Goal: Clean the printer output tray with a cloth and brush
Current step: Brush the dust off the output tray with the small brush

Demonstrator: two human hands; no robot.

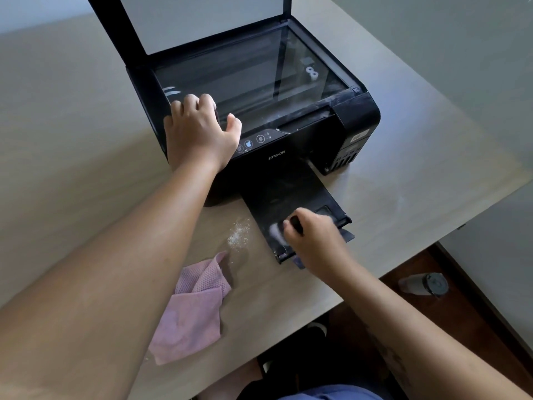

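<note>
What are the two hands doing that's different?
The left hand lies spread on the printer by the scanner glass, while the right hand is down at the output tray. The left hand holds nothing; the right hand is curled around a dark brush, blurred over white dust. Neither hand touches the pink cloth, which lies on the table. Both are bare.

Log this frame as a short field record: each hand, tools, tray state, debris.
left hand: resting on the printer top by the scanner glass, holding nothing
right hand: gripping a brush over the output tray; motion-blurred
output tray: pulled out, whitish dust at its front end
cloth: pink, crumpled on the table, unheld
debris: white powder on the table left of the tray
scanner lid: raised
</note>
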